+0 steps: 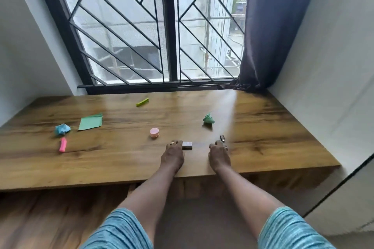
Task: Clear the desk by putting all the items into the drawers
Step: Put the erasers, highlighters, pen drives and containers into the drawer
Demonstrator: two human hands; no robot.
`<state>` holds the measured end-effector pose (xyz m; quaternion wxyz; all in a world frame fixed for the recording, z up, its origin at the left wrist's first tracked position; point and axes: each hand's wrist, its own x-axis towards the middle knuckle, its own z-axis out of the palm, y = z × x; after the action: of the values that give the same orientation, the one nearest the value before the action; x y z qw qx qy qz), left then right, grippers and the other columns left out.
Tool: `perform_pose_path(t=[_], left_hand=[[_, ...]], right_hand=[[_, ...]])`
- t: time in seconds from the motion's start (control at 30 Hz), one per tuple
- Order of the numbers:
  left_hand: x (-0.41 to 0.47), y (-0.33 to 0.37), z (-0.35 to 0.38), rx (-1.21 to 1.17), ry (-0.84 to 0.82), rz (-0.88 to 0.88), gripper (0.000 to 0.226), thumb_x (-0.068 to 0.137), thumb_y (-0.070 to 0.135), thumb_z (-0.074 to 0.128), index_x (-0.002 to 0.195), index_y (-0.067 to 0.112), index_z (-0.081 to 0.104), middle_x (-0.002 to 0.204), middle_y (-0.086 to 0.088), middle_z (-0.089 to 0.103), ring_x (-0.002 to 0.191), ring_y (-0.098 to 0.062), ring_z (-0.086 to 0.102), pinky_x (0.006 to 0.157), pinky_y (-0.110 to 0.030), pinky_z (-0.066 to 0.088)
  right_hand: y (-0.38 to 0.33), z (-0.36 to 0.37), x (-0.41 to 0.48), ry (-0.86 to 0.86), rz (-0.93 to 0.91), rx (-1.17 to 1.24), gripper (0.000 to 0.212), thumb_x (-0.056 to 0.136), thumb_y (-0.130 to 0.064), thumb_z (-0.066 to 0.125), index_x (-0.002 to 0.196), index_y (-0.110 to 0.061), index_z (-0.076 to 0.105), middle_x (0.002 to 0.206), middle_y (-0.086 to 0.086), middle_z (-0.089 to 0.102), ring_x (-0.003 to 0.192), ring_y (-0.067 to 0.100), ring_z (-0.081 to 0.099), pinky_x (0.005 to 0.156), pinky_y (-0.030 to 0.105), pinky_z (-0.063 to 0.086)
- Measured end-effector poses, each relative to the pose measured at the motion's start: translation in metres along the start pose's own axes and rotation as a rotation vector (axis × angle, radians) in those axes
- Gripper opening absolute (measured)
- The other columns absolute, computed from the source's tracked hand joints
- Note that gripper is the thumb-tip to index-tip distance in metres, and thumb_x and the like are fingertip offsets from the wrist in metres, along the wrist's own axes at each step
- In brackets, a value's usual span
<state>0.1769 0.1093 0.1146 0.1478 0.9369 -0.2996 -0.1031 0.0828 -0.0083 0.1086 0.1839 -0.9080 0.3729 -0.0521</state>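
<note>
resting palms-down on the bench (263,147), both hands: left hand (172,156) fingers curled beside small grey block (187,145), right hand (219,156) fingers just short of dark clip (222,138); grip unclear. pink jar (154,132) beyond left fingers.

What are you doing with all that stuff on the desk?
A person is tidying a wooden desk by the window. Both hands rest on it near the front edge: the left hand beside a small grey block, the right hand just short of a small dark object. Neither hand holds anything yet. A pink round tin, a green crumpled paper, a green sheet, a blue crumpled paper, a pink stick and a yellow-green stick lie scattered. No drawer is in view.
</note>
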Motion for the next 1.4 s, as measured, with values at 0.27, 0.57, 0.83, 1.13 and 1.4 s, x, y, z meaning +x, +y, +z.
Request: perform_pose_path(t=[0.27,0.57,0.83,1.13,1.4], left_hand=[[0.053,0.008,0.025,0.154,-0.043,0.025,0.056,0.099,0.013,0.035,0.150,0.027,0.017,0.157,-0.005,0.017,0.140,-0.030,0.023,0.113,-0.036,0.030],[0.045,0.002,0.026,0.020,0.021,0.021,0.028,0.097,0.017,0.046,0.123,0.012,0.056,0.124,-0.013,0.052,0.121,-0.031,0.047,0.100,-0.035,0.041],[0.001,-0.038,-0.002,-0.041,0.096,-0.001,0.034,0.093,0.014,0.056,0.127,0.012,0.055,0.124,-0.012,0.057,0.116,-0.026,0.054,0.099,-0.031,0.044],[-0.077,-0.145,-0.050,-0.108,0.238,-0.082,0.034,0.094,0.021,0.055,0.127,0.011,0.055,0.122,-0.010,0.059,0.115,-0.023,0.056,0.096,-0.028,0.045],[-0.170,-0.316,-0.077,-0.137,0.210,-0.282,0.030,0.093,0.025,0.053,0.117,0.010,0.062,0.117,-0.012,0.061,0.112,-0.026,0.057,0.092,-0.031,0.043]], right_hand=[[0.041,0.002,0.066,-0.046,-0.033,-0.120,0.038,0.095,-0.001,0.028,0.126,-0.013,0.046,0.153,0.012,0.015,0.137,0.038,0.023,0.109,0.039,0.030],[0.035,0.005,0.071,-0.048,-0.037,-0.143,0.040,0.091,0.008,0.032,0.122,0.003,0.056,0.125,0.018,0.054,0.121,0.034,0.047,0.095,0.039,0.046],[-0.014,0.007,0.031,-0.014,-0.106,-0.174,0.040,0.091,0.010,0.032,0.121,0.003,0.056,0.122,0.018,0.053,0.119,0.035,0.047,0.093,0.039,0.047],[-0.141,0.051,-0.055,0.047,-0.356,-0.075,0.030,0.096,-0.004,0.036,0.116,-0.007,0.059,0.113,0.015,0.058,0.104,0.033,0.060,0.084,0.039,0.052],[-0.287,0.152,-0.168,-0.194,-0.500,0.043,0.025,0.094,-0.009,0.041,0.101,-0.003,0.065,0.115,0.017,0.055,0.101,0.036,0.061,0.081,0.034,0.048]])
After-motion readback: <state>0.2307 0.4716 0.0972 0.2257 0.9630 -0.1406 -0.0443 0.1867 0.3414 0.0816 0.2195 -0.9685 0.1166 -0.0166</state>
